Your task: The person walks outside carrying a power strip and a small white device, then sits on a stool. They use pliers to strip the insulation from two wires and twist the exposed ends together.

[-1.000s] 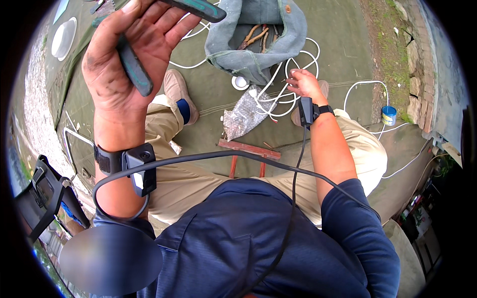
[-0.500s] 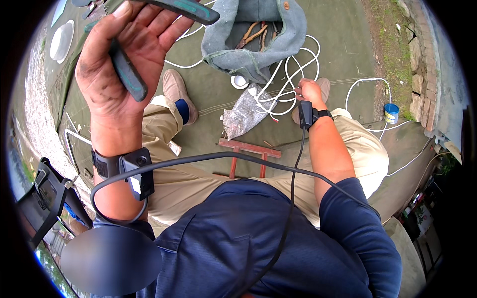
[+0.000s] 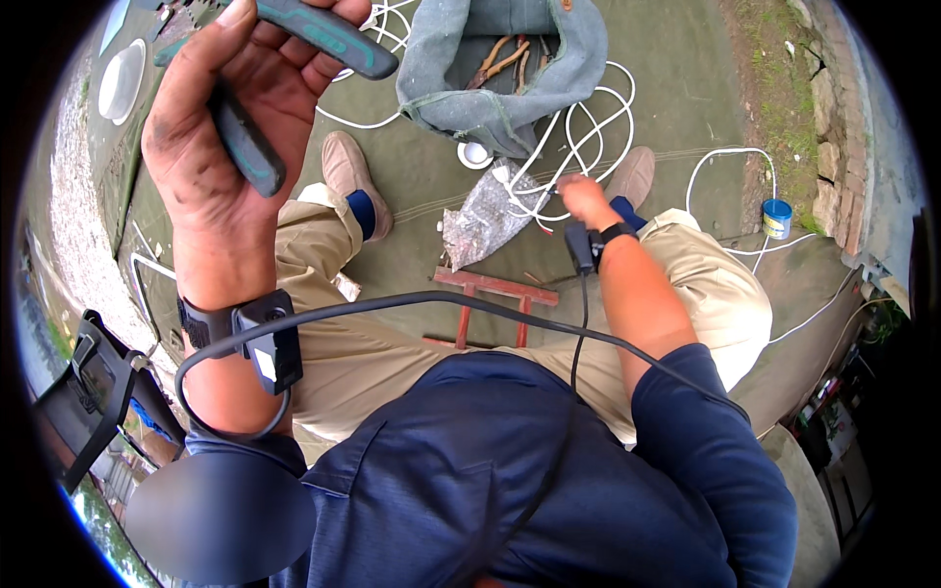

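Note:
My left hand (image 3: pixel 235 147) is raised close to the camera and grips pliers (image 3: pixel 323 39) with dark teal handles, jaws out of view at the top. My right hand (image 3: pixel 586 199) reaches down between my knees and pinches white cable (image 3: pixel 549 167) that loops over the ground. Next to that hand lies a crumpled clear plastic bag (image 3: pixel 482 227). A grey cloth tool bag (image 3: pixel 505 69) with rusty tools inside sits beyond the cable. Both wrists wear black strapped devices joined by a black cord (image 3: pixel 470 304).
I sit on a low red wooden stool (image 3: pixel 495 294) on green ground. A small blue tin (image 3: pixel 776 218) stands at the right by a stone edging (image 3: pixel 833 147). A white round lid (image 3: pixel 474 154) lies by the bag. White dishes (image 3: pixel 123 78) lie far left.
My right hand has shifted slightly toward the middle and closed its fingers on the white cable. My left hand stays raised with the pliers, tilting a little.

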{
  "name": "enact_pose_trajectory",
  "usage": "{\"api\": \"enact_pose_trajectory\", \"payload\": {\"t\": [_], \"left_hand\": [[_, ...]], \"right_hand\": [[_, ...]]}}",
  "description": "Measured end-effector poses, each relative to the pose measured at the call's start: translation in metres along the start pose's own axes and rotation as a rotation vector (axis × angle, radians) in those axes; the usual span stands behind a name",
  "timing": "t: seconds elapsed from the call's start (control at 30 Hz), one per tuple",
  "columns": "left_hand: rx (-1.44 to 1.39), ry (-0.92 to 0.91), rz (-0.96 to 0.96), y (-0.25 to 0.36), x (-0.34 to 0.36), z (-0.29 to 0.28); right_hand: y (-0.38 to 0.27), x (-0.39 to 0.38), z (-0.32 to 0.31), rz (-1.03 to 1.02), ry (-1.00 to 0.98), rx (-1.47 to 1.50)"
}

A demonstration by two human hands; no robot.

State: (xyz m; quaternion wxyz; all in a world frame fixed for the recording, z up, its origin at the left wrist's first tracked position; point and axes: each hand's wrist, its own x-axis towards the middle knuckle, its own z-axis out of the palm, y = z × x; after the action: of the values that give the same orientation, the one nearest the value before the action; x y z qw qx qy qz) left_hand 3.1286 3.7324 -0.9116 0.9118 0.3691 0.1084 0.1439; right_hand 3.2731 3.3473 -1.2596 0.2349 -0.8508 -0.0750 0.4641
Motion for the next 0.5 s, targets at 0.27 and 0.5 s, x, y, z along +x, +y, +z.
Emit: {"api": "enact_pose_trajectory", "payload": {"t": [0.27, 0.5], "left_hand": [[0.013, 0.044, 0.035, 0.001, 0.0, -0.008], [0.043, 0.097, 0.014, -0.005, 0.009, -0.007]], "right_hand": [[-0.026, -0.036, 0.032, -0.011, -0.28, -0.628], [0.027, -0.022, 0.066, -0.118, -0.246, -0.746]]}}
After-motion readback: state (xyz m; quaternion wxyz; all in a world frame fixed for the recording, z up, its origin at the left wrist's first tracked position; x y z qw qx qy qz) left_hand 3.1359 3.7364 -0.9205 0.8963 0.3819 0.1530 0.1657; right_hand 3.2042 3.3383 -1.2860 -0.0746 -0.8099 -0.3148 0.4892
